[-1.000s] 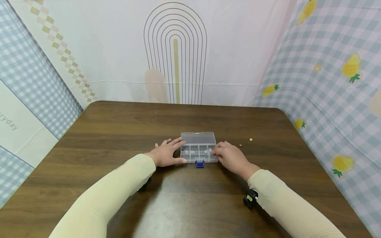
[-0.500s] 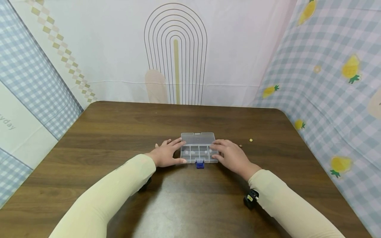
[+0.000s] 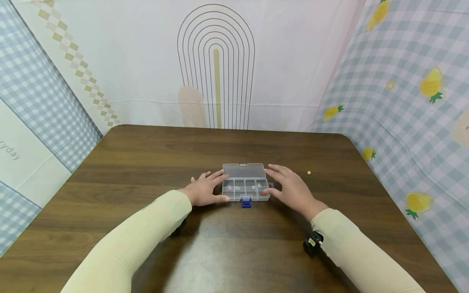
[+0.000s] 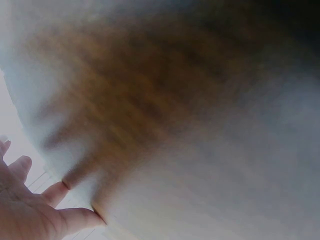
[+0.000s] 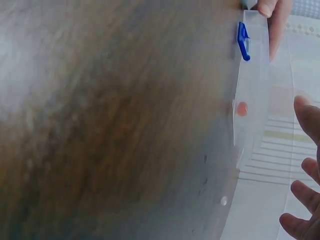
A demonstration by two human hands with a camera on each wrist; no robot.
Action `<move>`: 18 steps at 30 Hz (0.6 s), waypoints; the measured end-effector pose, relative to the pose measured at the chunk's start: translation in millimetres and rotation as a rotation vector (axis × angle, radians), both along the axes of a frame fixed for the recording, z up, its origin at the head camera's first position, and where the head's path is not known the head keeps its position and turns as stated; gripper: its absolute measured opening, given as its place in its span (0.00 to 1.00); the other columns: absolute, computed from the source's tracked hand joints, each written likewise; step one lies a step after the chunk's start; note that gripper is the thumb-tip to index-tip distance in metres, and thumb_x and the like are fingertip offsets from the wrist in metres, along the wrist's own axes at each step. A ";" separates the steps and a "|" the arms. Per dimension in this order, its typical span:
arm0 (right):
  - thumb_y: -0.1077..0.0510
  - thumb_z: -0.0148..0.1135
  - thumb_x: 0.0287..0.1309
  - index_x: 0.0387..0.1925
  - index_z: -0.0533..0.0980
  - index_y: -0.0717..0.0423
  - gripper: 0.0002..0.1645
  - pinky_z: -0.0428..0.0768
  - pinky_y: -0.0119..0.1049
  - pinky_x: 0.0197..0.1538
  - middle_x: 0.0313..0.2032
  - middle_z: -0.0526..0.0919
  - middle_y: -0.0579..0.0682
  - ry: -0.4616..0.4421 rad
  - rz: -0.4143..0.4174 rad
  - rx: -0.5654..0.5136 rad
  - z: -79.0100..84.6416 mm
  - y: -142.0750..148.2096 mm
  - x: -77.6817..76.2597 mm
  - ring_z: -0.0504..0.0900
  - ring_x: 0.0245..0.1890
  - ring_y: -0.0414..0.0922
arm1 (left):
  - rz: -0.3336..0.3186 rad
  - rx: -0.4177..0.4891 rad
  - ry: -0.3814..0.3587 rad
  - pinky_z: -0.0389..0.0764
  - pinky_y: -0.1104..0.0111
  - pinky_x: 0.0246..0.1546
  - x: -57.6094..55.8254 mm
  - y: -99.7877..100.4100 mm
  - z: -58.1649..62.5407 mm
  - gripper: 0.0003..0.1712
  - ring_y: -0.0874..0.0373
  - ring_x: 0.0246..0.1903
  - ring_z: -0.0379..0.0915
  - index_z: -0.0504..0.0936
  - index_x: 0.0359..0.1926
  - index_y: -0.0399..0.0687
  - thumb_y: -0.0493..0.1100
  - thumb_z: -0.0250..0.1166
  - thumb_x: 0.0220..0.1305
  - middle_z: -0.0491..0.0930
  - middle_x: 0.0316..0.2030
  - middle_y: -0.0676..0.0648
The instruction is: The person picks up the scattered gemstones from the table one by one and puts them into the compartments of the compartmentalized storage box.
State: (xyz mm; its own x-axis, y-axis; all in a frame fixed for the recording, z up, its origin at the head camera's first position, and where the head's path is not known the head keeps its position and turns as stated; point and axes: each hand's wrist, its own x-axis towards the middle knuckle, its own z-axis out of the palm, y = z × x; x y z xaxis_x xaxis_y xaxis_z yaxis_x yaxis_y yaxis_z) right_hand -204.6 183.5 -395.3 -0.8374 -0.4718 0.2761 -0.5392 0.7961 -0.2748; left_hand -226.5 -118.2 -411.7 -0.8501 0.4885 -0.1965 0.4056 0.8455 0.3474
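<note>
A clear plastic compartment box [image 3: 245, 189] lies on the table with its lid [image 3: 244, 171] folded back and a blue latch [image 3: 246, 202] at the front. Small whitish pieces sit in several compartments. A small orange-red piece [image 5: 242, 108] shows in the box at its right front. My left hand [image 3: 207, 190] rests at the box's left edge, fingers spread, fingertips touching it. My right hand [image 3: 292, 189] hovers at the right edge with fingers apart, holding nothing visible. Its thumb is near the orange-red piece; whether it touches the box I cannot tell.
A small yellow piece [image 3: 309, 172] lies on the brown wooden table [image 3: 234, 244], right of the right hand. In the right wrist view a small whitish bead [image 5: 223, 201] is near the box. Printed cloth hangs behind the table and along its sides.
My right hand's fingers, bunched over the right-hand compartments, have spread and moved right. The orange-red piece now shows there. The small brown piece on the table is now out of sight. The left hand stays put.
</note>
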 end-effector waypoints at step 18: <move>0.48 0.71 0.54 0.66 0.69 0.55 0.40 0.64 0.58 0.64 0.68 0.66 0.55 -0.072 -0.061 -0.050 -0.6 21.5 -4.2 0.63 0.67 0.59 | 0.005 -0.007 -0.002 0.44 0.27 0.58 0.2 0.1 -0.4 0.50 0.38 0.73 0.38 0.51 0.76 0.66 0.75 0.55 0.58 0.43 0.76 0.56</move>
State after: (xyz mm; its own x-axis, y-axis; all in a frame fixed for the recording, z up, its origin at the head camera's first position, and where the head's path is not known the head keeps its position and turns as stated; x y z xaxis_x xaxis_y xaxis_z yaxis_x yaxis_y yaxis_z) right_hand -208.8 204.9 -396.0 -0.8825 -0.4066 0.2365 -0.4678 0.8111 -0.3511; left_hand -226.2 -118.0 -412.0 -0.8519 0.4832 -0.2019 0.4008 0.8498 0.3424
